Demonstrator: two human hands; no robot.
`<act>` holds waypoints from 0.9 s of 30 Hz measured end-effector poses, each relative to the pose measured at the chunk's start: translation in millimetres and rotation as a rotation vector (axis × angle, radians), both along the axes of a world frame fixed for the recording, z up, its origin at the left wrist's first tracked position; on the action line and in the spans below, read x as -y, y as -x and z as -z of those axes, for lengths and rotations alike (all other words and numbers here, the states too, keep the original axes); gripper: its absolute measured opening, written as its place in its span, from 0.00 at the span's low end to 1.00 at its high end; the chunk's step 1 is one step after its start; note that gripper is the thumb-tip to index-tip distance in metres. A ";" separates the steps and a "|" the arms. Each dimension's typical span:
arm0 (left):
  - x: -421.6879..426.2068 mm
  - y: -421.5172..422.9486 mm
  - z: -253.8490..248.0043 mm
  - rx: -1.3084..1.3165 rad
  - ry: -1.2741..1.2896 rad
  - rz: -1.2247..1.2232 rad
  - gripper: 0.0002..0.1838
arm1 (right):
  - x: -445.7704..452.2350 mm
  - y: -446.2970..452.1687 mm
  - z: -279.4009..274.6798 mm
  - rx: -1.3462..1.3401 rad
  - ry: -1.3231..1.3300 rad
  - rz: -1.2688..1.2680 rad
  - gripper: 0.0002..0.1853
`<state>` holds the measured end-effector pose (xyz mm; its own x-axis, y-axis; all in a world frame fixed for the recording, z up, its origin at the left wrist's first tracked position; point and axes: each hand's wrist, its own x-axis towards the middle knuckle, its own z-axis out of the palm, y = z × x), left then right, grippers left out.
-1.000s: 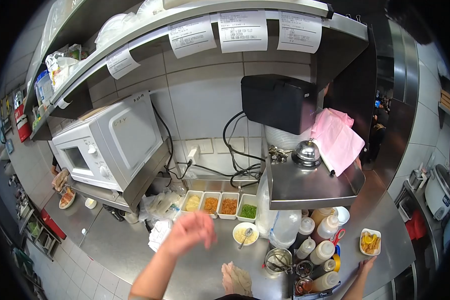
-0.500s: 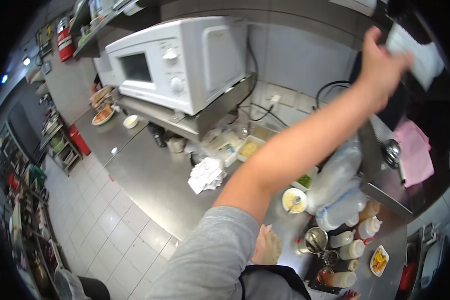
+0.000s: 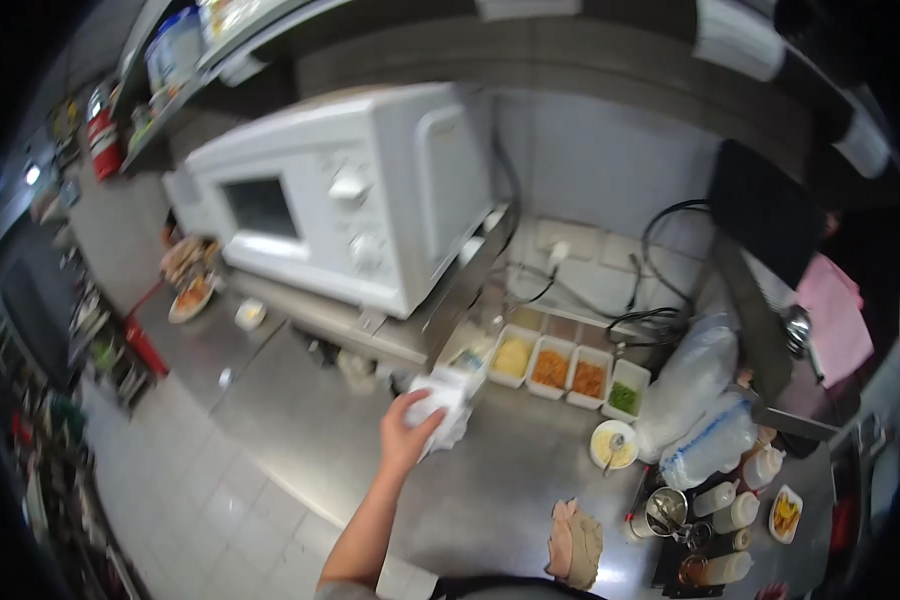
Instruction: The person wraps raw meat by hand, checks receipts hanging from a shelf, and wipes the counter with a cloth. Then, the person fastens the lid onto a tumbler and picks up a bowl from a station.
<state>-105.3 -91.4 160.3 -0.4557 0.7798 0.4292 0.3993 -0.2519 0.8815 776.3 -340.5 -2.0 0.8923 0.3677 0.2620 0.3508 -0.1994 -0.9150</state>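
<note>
My left hand [image 3: 408,437] is on a crumpled stack of white paper slips [image 3: 448,405], thumb and fingers pinched on its near side. The stack lies on the steel counter below the microwave's front corner. At the lower right edge, only a few fingertips of my right hand [image 3: 772,592] show, near the sauce bottles [image 3: 725,568]; the rest is cut off. A folded beige and pinkish cloth [image 3: 575,545] lies on the counter between the two hands.
A white microwave [image 3: 310,200] stands on a raised steel shelf. Behind the slips are tubs of chopped food [image 3: 550,368], a bowl with a spoon [image 3: 613,444] and plastic bags [image 3: 710,430]. White papers [image 3: 863,145] hang at upper right. A pink cloth [image 3: 832,320] hangs at right.
My left hand has come down from the hanging white paper at upper right to the slips on the counter. The tubs its arm covered now show. The view has shifted.
</note>
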 end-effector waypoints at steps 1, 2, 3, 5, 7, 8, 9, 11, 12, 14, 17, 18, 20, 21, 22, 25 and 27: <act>-6.5 12.4 7.3 -0.033 0.012 -0.030 0.25 | -27.4 51.1 -53.5 -0.300 -0.353 -0.009 0.16; -13.4 22.3 15.2 -0.065 0.022 -0.061 0.27 | -53.1 -6.4 -32.9 -0.576 -0.514 -0.090 0.30; -20.1 30.3 23.8 -0.045 0.030 -0.051 0.28 | -65.6 53.6 -75.1 -0.541 -0.491 -0.114 0.29; -31.3 43.8 47.0 -0.019 0.059 -0.034 0.30 | -89.7 105.8 -122.4 -0.404 -0.475 -0.250 0.22; -38.8 54.6 77.8 0.049 0.173 0.000 0.31 | -111.4 163.4 -171.4 -0.303 -0.415 -0.341 0.16; -42.0 60.5 94.5 0.109 0.269 0.025 0.31 | -120.2 187.4 -187.7 -0.259 -0.391 -0.372 0.15; -42.7 68.4 118.5 -0.012 0.323 0.025 0.33 | -125.6 200.1 -194.1 -0.234 -0.365 -0.407 0.15; -44.4 72.2 150.9 -0.246 0.430 0.018 0.36 | -133.6 222.8 -209.5 -0.207 -0.316 -0.443 0.13; -52.1 74.2 152.7 -0.294 0.434 0.001 0.41 | -135.6 233.6 -214.6 -0.164 -0.323 -0.470 0.13; -38.3 59.0 138.0 -0.376 0.455 -0.036 0.51 | -136.3 250.8 -230.8 -0.065 -0.318 -0.526 0.11; -0.8 7.2 61.6 -0.588 0.627 -0.274 0.67 | -135.8 297.0 -282.7 0.106 -0.379 -0.633 0.09; 9.0 -2.8 46.4 -0.644 0.549 -0.327 0.69 | -136.3 310.5 -297.8 0.170 -0.408 -0.674 0.09; 27.6 -21.5 -18.2 -0.581 0.314 -0.192 0.56 | -140.2 347.7 -334.7 0.308 -0.458 -0.710 0.07; 33.1 -22.5 -49.7 -0.522 0.180 -0.029 0.51 | -145.7 360.9 -350.2 0.396 -0.463 -0.760 0.09; 40.2 -25.9 -83.3 -0.460 0.050 0.131 0.47 | -152.2 372.6 -363.7 0.481 -0.465 -0.813 0.11; 51.8 -68.2 -190.7 -0.330 -0.186 0.532 0.35 | -190.7 405.5 -389.3 0.716 -0.492 -0.862 0.17; 48.4 -86.6 -237.0 -0.448 -0.320 0.637 0.35 | -220.3 426.1 -392.5 0.863 -0.500 -0.826 0.23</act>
<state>-18.7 -139.8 397.3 0.2965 0.6398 0.7090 0.3909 -0.7587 0.5211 350.2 -120.2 390.4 -0.0757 0.4207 0.9040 0.7159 0.6540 -0.2444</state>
